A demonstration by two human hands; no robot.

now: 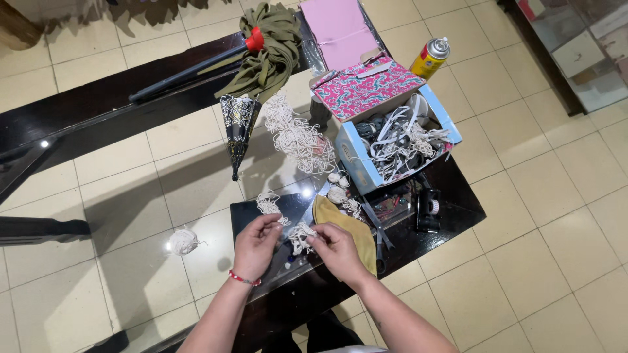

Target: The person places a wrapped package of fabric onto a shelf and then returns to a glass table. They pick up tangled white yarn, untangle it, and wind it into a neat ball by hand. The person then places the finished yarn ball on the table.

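Currently both hands, left hand (256, 243) and right hand (339, 250), pinch a tangled cream string clump (301, 235) between their fingers over the glass surface (196, 189), mid-untangling judging by the grip; next likely needs teasing strands apart gently.

Small tangle of cream string (301, 235), low in the middle of the frame. Thin, curly, all knotted up in a loose messy clump. Held up just over the dark glass table top, pinched on both sides. Loose ends sticking out at the top and hanging down below. Pale and fuzzy against the dark glass. Part of the clump hidden behind fingers on the right side. Second little cream clump of string (268, 204) just up and to the left, lying flat on the glass, also loose and curly, with a few thin ends spread out.
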